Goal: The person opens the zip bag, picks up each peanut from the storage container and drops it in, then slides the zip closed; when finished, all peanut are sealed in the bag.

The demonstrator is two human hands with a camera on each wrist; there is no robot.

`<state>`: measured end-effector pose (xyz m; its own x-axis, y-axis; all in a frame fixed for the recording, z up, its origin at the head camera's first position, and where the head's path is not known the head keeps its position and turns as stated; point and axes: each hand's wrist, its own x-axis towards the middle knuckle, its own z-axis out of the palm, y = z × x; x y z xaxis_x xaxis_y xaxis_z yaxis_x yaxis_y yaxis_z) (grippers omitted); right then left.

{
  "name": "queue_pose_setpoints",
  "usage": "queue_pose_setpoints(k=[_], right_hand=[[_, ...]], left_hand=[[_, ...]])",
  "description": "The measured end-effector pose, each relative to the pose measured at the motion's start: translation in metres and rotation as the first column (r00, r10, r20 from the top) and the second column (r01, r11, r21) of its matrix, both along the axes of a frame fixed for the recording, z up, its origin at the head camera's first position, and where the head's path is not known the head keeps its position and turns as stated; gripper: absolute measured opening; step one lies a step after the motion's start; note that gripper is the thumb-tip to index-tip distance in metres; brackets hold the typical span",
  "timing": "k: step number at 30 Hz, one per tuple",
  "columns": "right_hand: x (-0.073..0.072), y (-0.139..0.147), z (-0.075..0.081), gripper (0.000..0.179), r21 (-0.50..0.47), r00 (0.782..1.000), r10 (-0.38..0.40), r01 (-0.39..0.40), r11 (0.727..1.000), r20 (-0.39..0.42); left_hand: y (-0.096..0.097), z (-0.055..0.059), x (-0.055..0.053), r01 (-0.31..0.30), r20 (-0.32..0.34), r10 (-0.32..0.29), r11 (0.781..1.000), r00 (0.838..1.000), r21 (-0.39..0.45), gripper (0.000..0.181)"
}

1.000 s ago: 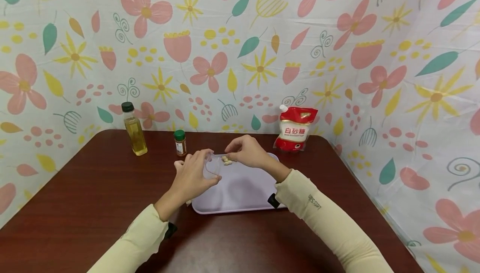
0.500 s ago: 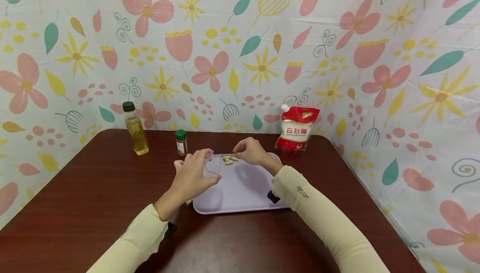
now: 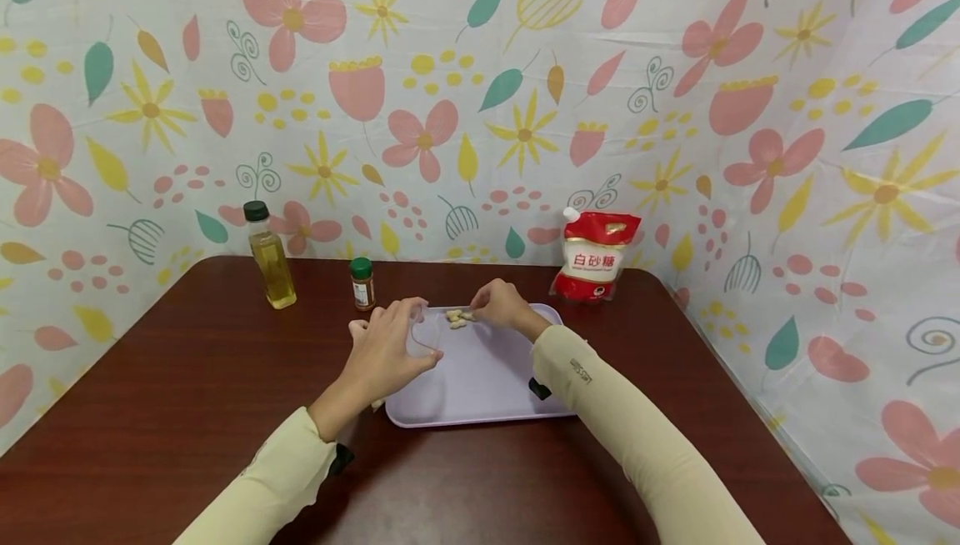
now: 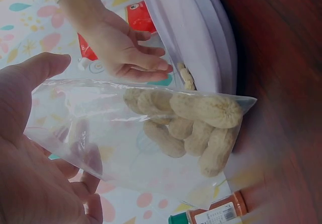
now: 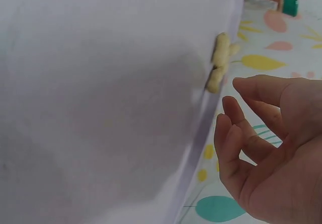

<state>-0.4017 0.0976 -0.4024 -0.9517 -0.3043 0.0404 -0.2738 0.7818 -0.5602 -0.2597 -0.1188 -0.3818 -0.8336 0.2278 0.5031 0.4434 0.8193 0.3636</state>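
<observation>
One clear bag (image 4: 118, 141) of peanuts (image 4: 206, 110) hangs lengthwise, closed end downward, gripped by the left hand (image 3: 384, 355), while the right hand (image 3: 501, 305), fingers parted, hovers near loose peanuts (image 5: 220, 52).

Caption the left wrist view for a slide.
Left hand holding a clear bag of peanuts, right hand near the tray.

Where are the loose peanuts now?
In the head view, the loose peanuts lie on the tray near its far edge, left of center, between the clear bag and the right hand.
</observation>
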Motion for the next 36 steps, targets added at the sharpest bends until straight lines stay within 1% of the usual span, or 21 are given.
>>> queue_pose_setpoints(k=[7, 13, 20, 26, 29, 33, 36], right_hand=[[-0.005, 0.0, -0.005, 0.012, 0.045, 0.998, -0.036, 0.034, 0.998, 0.054], [-0.009, 0.001, -0.007, 0.012, 0.076, 0.996, -0.064, 0.06, 0.995, 0.063], [-0.014, -0.002, -0.012, 0.01, 0.095, 0.997, -0.035, 0.029, 0.995, 0.064], [-0.009, -0.003, -0.008, 0.007, 0.118, 0.997, -0.052, 0.044, 0.992, 0.062], [-0.008, -0.001, -0.007, 0.006, 0.119, 0.997, -0.055, 0.048, 0.992, 0.057], [-0.008, 0.001, -0.008, 0.006, 0.107, 0.999, -0.035, 0.031, 0.994, 0.036], [-0.008, 0.002, -0.007, 0.005, 0.094, 1.0, -0.015, 0.013, 0.995, 0.024]], left_hand=[[0.0, 0.0, -0.001, 0.007, -0.007, -0.007, 1.0, 1.0, 0.006, 0.068], [0.0, 0.001, -0.002, 0.011, -0.005, -0.011, 1.0, 1.0, 0.0, 0.068], [-0.002, 0.002, -0.001, -0.002, -0.007, 0.002, 1.0, 1.0, -0.007, 0.069], [-0.002, 0.002, -0.001, 0.012, 0.005, -0.012, 1.0, 1.0, 0.002, 0.067], [-0.002, 0.001, 0.0, 0.002, 0.004, -0.002, 1.0, 1.0, -0.002, 0.067], [-0.004, 0.001, 0.0, -0.014, 0.001, 0.014, 1.0, 1.0, -0.005, 0.066], [-0.005, 0.0, 0.001, -0.013, 0.001, 0.013, 1.0, 1.0, -0.004, 0.068]])
